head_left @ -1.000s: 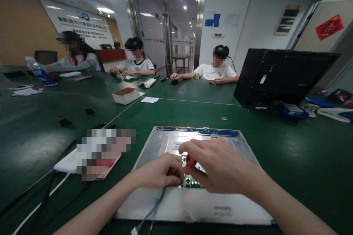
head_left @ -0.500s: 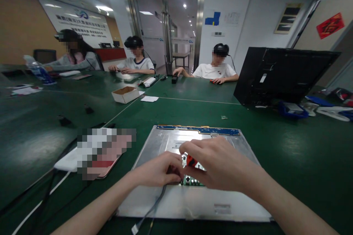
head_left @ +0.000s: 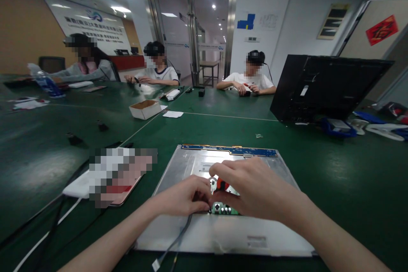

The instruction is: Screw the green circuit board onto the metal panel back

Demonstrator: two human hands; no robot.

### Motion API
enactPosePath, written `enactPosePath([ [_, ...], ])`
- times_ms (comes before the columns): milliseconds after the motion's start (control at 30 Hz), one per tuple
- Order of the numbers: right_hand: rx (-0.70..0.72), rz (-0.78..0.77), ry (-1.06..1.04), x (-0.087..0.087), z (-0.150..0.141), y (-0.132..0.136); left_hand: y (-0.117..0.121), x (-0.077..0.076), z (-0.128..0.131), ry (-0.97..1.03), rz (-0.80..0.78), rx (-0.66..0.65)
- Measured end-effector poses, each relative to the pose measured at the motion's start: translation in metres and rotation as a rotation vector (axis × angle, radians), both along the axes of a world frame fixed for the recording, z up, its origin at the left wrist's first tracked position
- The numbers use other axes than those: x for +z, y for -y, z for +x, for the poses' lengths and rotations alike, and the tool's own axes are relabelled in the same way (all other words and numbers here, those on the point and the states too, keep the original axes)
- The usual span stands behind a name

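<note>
Now my right hand (head_left: 251, 187) pinches a red screwdriver (head_left: 222, 184) over the circuit board (head_left: 225, 210); what my left hand (head_left: 181, 196) grips, I can't tell.

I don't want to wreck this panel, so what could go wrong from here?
The red tool in the right hand might slip and scratch the circuit board, or nick the left hand close beside it. The cable runs over the panel's near edge, so it could get snagged.

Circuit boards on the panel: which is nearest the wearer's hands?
The green board, partly hidden by the right hand; the blue board lines the far edge of the panel.
</note>
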State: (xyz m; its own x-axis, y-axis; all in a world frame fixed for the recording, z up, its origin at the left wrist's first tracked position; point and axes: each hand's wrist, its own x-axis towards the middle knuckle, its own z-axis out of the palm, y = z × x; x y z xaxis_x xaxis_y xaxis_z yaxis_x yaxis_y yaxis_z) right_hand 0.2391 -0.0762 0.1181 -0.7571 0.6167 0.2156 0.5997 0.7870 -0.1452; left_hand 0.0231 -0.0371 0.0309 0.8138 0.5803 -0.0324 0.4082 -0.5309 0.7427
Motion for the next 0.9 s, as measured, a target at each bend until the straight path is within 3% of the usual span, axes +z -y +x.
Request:
enactPosePath([
  [200, 0.061, -0.063, -0.036, 0.0028, 0.0016, 0.0007, 0.0004, -0.0007, 0.0005, -0.01, -0.01, -0.004],
  [433, 0.024, 0.015, -0.004, -0.001, 0.0002, -0.0006, 0.0004, -0.0016, 0.0009, -0.007, 0.023, -0.009],
  [667, 0.088, -0.046, -0.035, 0.0036, 0.0031, 0.0015, -0.0002, -0.0033, 0.0009, -0.002, -0.019, -0.005],
  [900, 0.025, 0.039, 0.016, -0.0007, 0.0006, 0.0006, 0.0004, -0.0027, 0.001, 0.011, -0.021, -0.001],
])
